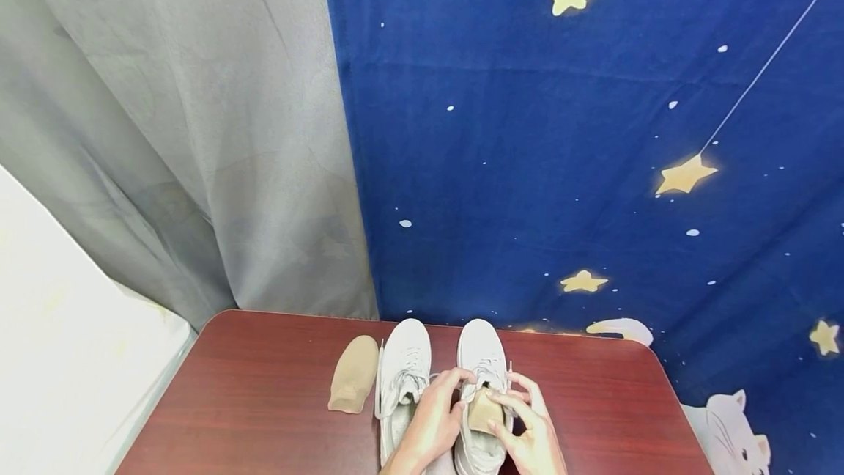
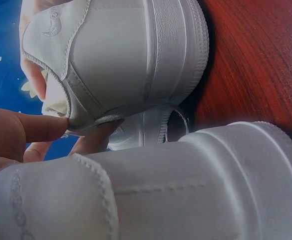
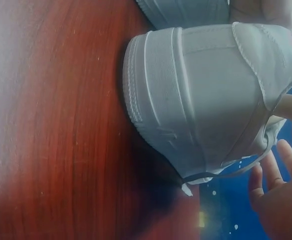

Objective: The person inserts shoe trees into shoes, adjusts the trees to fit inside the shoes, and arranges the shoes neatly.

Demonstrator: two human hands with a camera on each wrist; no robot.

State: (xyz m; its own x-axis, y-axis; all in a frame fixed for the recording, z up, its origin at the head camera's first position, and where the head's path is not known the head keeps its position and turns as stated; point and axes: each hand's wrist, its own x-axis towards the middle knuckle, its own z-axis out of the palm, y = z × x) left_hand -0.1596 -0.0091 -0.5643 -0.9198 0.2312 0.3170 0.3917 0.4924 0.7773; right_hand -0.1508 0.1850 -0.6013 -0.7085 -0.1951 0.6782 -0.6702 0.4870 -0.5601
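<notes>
Two white lace-up shoes stand side by side, toes pointing away. My left hand (image 1: 435,416) pinches the collar edge of the right-hand shoe (image 1: 480,347) beside its tongue; the left wrist view shows finger and thumb on either side of that edge. My right hand (image 1: 535,435) holds a beige insole (image 1: 484,414) between thumb and fingers at the same shoe's opening. The insole's front end is hidden inside under the tongue and laces. The left-hand shoe (image 1: 407,349) stands under my left forearm. In the right wrist view, several fingers (image 3: 271,172) spread beside the shoe's lace.
A second beige insole (image 1: 356,374) lies on the reddish-brown table (image 1: 264,387), left of the shoes. Behind the table's far edge hang a grey curtain (image 1: 283,167) and a blue star-patterned curtain (image 1: 494,167). A white surface (image 1: 66,358) borders the left side.
</notes>
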